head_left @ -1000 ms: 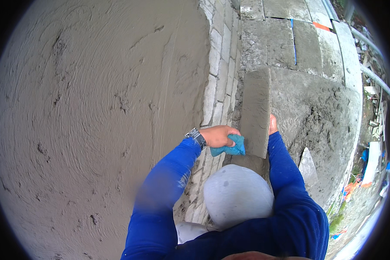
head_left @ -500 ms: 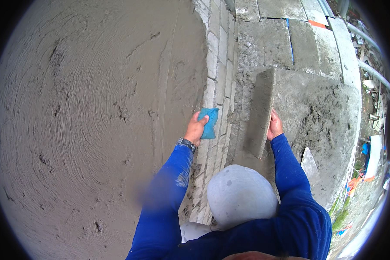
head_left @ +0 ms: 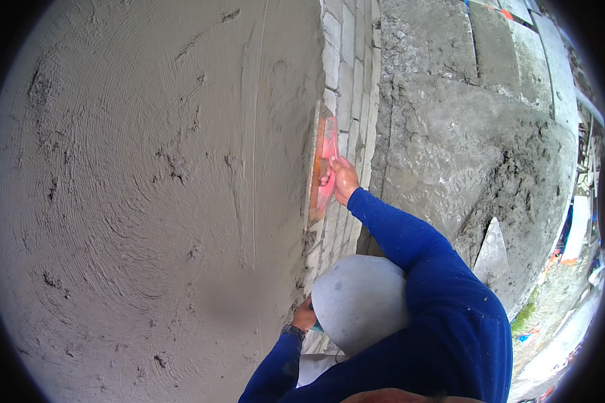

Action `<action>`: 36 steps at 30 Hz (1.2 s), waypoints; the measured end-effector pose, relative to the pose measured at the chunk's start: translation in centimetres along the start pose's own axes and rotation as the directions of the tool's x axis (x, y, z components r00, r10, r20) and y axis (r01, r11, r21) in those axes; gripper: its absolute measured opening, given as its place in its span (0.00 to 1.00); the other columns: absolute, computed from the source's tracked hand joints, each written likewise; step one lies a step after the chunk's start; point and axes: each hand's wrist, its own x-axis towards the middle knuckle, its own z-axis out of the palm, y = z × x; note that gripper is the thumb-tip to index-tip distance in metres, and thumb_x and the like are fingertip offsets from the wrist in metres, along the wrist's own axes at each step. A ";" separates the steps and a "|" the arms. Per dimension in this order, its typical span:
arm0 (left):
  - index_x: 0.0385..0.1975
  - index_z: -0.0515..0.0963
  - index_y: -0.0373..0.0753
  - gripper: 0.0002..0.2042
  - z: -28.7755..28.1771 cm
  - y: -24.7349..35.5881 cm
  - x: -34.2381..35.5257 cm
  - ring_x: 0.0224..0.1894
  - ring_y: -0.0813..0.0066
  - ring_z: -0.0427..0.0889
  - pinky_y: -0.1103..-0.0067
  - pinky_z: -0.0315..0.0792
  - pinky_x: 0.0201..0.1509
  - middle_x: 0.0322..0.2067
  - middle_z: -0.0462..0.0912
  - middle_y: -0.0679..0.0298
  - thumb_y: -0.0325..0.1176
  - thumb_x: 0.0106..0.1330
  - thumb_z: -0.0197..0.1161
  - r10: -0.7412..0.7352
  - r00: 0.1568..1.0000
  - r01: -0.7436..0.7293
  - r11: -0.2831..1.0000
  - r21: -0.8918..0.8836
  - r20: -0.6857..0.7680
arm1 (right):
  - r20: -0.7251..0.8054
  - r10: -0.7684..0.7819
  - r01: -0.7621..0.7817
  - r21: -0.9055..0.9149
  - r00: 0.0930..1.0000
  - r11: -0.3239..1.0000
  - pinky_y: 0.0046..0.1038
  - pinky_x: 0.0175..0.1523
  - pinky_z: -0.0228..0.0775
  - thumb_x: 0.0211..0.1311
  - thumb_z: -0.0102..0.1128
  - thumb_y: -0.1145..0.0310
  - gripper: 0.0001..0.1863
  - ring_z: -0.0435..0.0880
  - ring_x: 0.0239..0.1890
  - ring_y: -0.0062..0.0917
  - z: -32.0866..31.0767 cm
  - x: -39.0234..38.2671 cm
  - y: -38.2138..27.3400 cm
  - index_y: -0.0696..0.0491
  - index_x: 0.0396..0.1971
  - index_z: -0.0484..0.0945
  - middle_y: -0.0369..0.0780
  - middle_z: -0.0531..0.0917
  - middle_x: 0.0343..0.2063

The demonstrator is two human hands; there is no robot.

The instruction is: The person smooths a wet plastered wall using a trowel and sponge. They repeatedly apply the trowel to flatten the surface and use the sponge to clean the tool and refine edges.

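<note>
My right hand (head_left: 343, 180) is closed around the pink handle (head_left: 329, 136) of a long plastering float. The float's blade (head_left: 314, 176) lies along the edge of the wet grey mortar (head_left: 148, 174), where it meets pale blocks (head_left: 348, 64). Lower down, my left hand (head_left: 304, 316), with a dark watch on its wrist, is closed beside a pale rounded form (head_left: 360, 303). A sliver of blue sponge (head_left: 317, 326) shows at its fingers; the rest is hidden behind that form.
On the right, mortar-smeared boards (head_left: 423, 134) carry a heap of wet mortar (head_left: 501, 178). A pointed grey trowel blade (head_left: 493, 250) lies on them. Beyond their edge are a pale pipe (head_left: 588, 107), scattered debris and some green plants (head_left: 526, 312).
My right hand has swung the float leftward from the boards to the mortar edge, turning its handle into sight. My left hand has drawn back toward my body with the blue sponge.
</note>
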 end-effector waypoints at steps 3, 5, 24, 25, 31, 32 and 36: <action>0.55 0.78 0.37 0.19 -0.6 -8.3 3.3 0.45 0.66 0.86 0.73 0.76 0.52 0.43 0.88 0.57 0.29 0.63 0.64 -0.165 0.982 0.130 0.945 -0.300 -0.094 | 0.140 0.044 -0.054 0.068 0.989 0.996 0.30 0.34 0.72 0.78 0.52 0.60 0.11 0.75 0.25 0.24 -1.8 -0.4 -0.3 0.52 0.45 0.72 0.34 0.73 0.22; 0.53 0.79 0.36 0.18 -2.8 -2.7 6.7 0.42 0.65 0.86 0.73 0.77 0.50 0.39 0.88 0.57 0.26 0.62 0.61 -0.179 0.980 0.158 0.964 -0.213 -0.084 | 0.190 0.072 -0.092 0.098 0.979 0.991 0.29 0.34 0.72 0.78 0.52 0.60 0.10 0.75 0.25 0.24 -3.5 -1.1 -2.7 0.52 0.45 0.73 0.34 0.73 0.23; 0.63 0.70 0.31 0.26 -7.5 27.3 18.2 0.54 0.56 0.82 0.69 0.72 0.61 0.51 0.82 0.47 0.33 0.67 0.64 0.360 0.873 -0.365 0.930 0.046 -0.329 | 0.049 -0.052 0.049 0.049 0.997 0.998 0.28 0.28 0.71 0.79 0.47 0.64 0.10 0.72 0.19 0.21 -9.4 -4.2 -7.9 0.53 0.45 0.74 0.32 0.71 0.20; 0.63 0.70 0.31 0.26 -7.6 24.5 16.9 0.54 0.58 0.82 0.70 0.73 0.61 0.51 0.82 0.49 0.34 0.67 0.65 0.337 0.877 -0.344 0.938 0.042 -0.341 | 0.005 -0.057 0.057 0.004 0.998 0.998 0.28 0.28 0.71 0.79 0.48 0.63 0.10 0.72 0.19 0.21 -8.8 -3.6 -6.6 0.53 0.44 0.74 0.33 0.72 0.20; 0.57 0.74 0.35 0.21 -3.6 3.2 7.5 0.47 0.66 0.84 0.72 0.76 0.55 0.44 0.86 0.56 0.32 0.66 0.67 -0.027 0.980 -0.021 0.971 -0.239 -0.195 | -0.119 0.004 -0.031 -0.222 0.993 0.975 0.25 0.25 0.69 0.77 0.53 0.61 0.10 0.73 0.18 0.19 -2.5 -0.5 2.1 0.53 0.43 0.76 0.33 0.72 0.21; 0.57 0.75 0.36 0.20 -2.2 -1.5 5.5 0.47 0.66 0.85 0.72 0.76 0.54 0.44 0.86 0.57 0.32 0.66 0.67 -0.048 0.983 0.004 0.970 -0.242 -0.178 | -0.098 0.009 -0.035 -0.267 0.995 0.963 0.25 0.25 0.69 0.77 0.53 0.61 0.11 0.72 0.18 0.18 -0.8 -0.6 3.7 0.53 0.43 0.75 0.32 0.72 0.21; 0.56 0.76 0.38 0.20 1.6 -12.9 -3.9 0.46 0.67 0.85 0.71 0.76 0.53 0.44 0.87 0.58 0.33 0.65 0.69 -0.336 0.942 0.328 0.913 -0.241 0.011 | -0.016 -0.108 0.098 -0.314 0.994 0.945 0.25 0.26 0.69 0.77 0.53 0.61 0.11 0.71 0.18 0.18 4.9 0.4 7.4 0.54 0.43 0.75 0.32 0.71 0.21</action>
